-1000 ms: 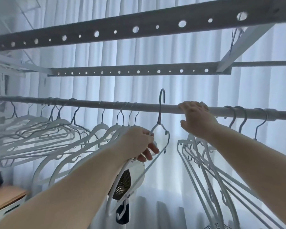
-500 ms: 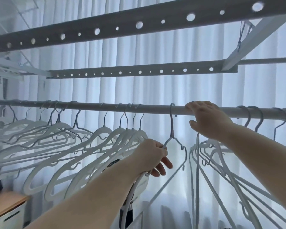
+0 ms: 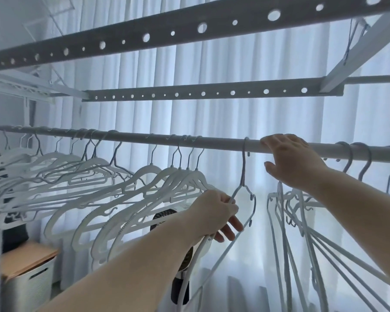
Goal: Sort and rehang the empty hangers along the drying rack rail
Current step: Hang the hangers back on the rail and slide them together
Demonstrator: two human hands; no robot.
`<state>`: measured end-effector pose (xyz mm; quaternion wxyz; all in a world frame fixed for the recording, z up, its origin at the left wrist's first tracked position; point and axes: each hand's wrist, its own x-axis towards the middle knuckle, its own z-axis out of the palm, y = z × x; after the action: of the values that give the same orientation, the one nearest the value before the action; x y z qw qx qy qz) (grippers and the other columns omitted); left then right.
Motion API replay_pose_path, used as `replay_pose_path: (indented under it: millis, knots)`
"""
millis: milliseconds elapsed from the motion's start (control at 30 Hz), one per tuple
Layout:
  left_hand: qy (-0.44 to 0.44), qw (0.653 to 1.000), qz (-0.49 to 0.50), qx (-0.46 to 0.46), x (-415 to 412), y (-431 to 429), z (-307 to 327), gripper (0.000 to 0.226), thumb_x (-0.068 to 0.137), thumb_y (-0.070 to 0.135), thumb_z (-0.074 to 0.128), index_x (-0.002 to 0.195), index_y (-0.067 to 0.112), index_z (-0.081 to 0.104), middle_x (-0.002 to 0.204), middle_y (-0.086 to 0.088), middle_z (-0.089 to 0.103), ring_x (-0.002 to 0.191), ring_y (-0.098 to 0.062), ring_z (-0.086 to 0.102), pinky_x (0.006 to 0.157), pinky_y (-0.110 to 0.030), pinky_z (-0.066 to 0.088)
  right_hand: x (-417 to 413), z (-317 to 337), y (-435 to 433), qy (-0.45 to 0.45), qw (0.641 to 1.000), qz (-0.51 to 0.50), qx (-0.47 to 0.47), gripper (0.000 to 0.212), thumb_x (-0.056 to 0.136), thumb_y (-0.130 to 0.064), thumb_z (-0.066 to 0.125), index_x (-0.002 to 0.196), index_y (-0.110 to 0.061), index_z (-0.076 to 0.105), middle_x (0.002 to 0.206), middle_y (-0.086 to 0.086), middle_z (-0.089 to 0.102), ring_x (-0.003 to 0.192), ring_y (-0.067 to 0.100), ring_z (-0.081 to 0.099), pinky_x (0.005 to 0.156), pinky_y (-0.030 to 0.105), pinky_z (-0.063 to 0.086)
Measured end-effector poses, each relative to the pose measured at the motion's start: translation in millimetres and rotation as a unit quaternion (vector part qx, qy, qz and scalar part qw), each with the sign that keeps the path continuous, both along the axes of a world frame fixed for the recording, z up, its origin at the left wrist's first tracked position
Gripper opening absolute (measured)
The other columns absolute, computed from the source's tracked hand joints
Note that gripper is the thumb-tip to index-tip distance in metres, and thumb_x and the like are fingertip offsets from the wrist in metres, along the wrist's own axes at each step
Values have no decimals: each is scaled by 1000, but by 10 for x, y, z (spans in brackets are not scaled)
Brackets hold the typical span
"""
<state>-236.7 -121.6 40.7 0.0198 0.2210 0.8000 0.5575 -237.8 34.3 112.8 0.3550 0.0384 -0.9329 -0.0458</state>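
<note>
A: Entry, hands. What do we record?

B: Left hand point(image 3: 214, 212) grasps the wire hanger point(image 3: 243, 174) at its left shoulder, fingers curled round the wire. Right hand point(image 3: 293, 161) has its fingers hooked over the top of the rail point(image 3: 221, 144), thumb free below it.

A: And where do we place the hanger?

B: Its hook sits over the rail, just left of the right hand. White plastic hangers point(image 3: 149, 174) hang to its left, thin hangers point(image 3: 286, 224) to its right. We note a small fan point(image 3: 164, 218) low behind the left wrist.
</note>
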Motion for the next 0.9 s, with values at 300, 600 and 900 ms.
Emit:
replay_pose_path:
  millis: [300,600,900]
  knots:
    - [51,993,88,-65,160,1,-16,42,94,27,47,133,13,44,102,-2,62,71,-12,62,49,-9,43,30,-12,66,0,1000,3,0,47,92,-17,46,137,-13,34,142,7,41,133,26,31,111,32,20]
    - [371,824,328,-276,297,-388,-15,36,93,31,43,129,27,46,131,7,53,123,-13,41,98,-26,33,5,16,-32,82,994,59,-32,47,90,-8,42,137,-11,38,147,5,34,137,24,26,113,29,14]
    - [279,800,338,-410,88,-742,-135,43,93,26,45,134,22,34,128,-1,53,117,-22,51,87,-34,46,-181,50,-396,-10,1000,17,-9,41,92,-18,45,132,-10,41,136,9,46,127,28,40,105,34,28]
